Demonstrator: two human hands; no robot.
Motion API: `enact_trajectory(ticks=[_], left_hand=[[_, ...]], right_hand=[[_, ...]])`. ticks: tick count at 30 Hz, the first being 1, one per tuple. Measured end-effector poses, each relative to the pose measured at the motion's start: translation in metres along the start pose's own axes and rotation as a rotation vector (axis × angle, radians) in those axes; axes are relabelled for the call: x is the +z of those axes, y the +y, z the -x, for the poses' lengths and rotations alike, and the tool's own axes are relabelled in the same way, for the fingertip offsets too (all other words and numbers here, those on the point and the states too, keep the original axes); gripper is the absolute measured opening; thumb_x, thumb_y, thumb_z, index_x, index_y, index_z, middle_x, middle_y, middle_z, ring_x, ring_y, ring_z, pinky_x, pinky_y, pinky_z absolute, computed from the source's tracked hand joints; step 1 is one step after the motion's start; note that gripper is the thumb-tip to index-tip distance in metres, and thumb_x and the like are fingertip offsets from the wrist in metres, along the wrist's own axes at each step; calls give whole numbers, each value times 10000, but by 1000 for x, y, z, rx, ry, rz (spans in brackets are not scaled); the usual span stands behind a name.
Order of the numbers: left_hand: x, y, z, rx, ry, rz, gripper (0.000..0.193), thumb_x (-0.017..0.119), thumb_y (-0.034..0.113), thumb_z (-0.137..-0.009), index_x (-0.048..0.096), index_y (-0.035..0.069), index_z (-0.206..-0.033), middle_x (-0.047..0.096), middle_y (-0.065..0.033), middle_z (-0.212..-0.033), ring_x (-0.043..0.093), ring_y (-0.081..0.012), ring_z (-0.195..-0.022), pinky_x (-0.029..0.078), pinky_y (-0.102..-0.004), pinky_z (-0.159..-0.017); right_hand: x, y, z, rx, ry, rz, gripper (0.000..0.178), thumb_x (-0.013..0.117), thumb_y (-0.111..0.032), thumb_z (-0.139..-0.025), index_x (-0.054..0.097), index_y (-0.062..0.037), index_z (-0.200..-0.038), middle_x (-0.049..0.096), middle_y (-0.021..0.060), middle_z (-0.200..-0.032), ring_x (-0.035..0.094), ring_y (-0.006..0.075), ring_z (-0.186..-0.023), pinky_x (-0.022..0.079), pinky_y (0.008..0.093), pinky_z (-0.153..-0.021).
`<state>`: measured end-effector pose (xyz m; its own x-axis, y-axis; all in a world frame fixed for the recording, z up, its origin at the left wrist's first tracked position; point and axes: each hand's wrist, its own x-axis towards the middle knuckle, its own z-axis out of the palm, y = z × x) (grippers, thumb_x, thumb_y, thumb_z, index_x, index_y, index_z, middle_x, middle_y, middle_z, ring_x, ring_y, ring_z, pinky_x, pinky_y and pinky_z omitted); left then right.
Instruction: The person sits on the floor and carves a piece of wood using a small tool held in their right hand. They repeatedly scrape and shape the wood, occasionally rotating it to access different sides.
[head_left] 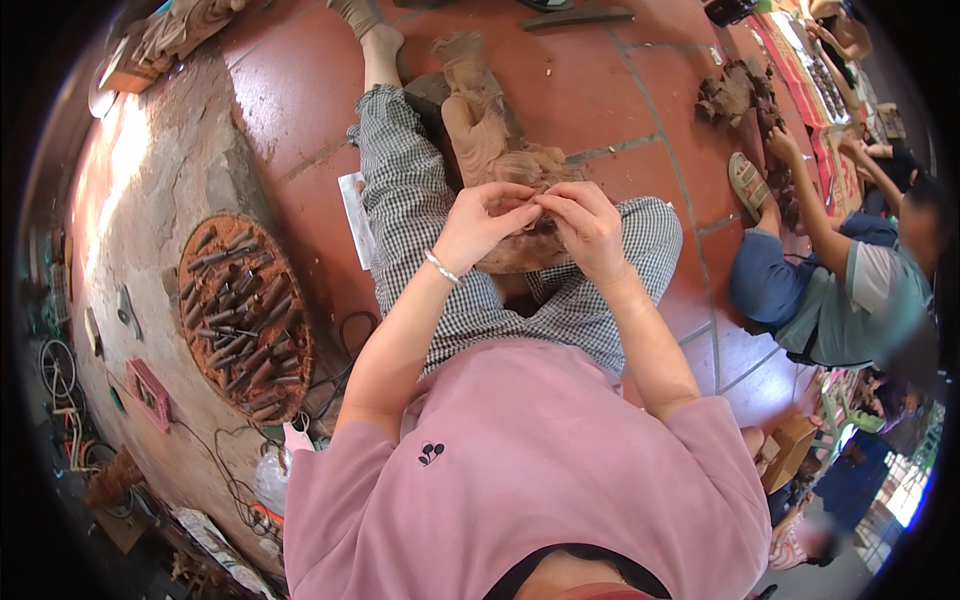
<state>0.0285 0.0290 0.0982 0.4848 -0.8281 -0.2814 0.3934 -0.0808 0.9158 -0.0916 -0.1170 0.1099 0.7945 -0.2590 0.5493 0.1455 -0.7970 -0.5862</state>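
A: Where's the brown carved wooden figure [490, 140]?

B: Lying across the lap on checked trousers, its near end under both hands. Left hand [480, 225] and right hand [585, 228] have fingertips pinched together on that end; I can't tell whether a tool is held.

A: Risk?

B: I'd say a slip could mar the carving or nick a finger.

A: Containers?

B: Left of the figure, a round shallow tray [195, 330] full of dusty chisels.
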Motion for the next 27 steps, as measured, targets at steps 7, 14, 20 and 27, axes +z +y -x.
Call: enact_trajectory(ticks=[7, 14, 20, 27], left_hand=[[9, -19, -1, 175, 142, 43, 292, 611, 75, -949, 613, -49, -1213, 708, -111, -1039, 688, -142, -869, 554, -251, -790], [25, -15, 1, 457, 226, -582, 256, 649, 31, -911, 640, 15, -1167, 714, -66, -962, 661, -101, -814, 535, -244, -736], [19, -20, 5, 343, 320, -532, 205, 675, 43, -903, 622, 2, -1097, 697, -68, -925, 659, -110, -847, 529, -249, -772], [21, -30, 15, 104, 187, 158, 219, 685, 94, -923, 626, 25, -1122, 670, -45, -1042, 624, -98, -943, 515, -247, -829]], right_hand=[[4, 5, 18, 470, -54, -373, 176, 721, -16, -785, 645, -15, -944, 644, 52, -924, 633, 141, -799, 501, 249, -714], [11, -1, 11, 787, 50, -714, 225, 719, -106, -887, 582, -21, -1043, 594, -27, -832, 539, 39, -728, 462, 197, -660], [19, -1, 24, 991, 25, -929, 182, 703, -109, -903, 588, -18, -1013, 584, -42, -762, 525, 35, -678, 449, 196, -616], [32, -7, 30, 863, 52, -606, 146, 676, -148, -921, 598, -27, -945, 599, 19, -709, 506, 78, -622, 428, 249, -581]])
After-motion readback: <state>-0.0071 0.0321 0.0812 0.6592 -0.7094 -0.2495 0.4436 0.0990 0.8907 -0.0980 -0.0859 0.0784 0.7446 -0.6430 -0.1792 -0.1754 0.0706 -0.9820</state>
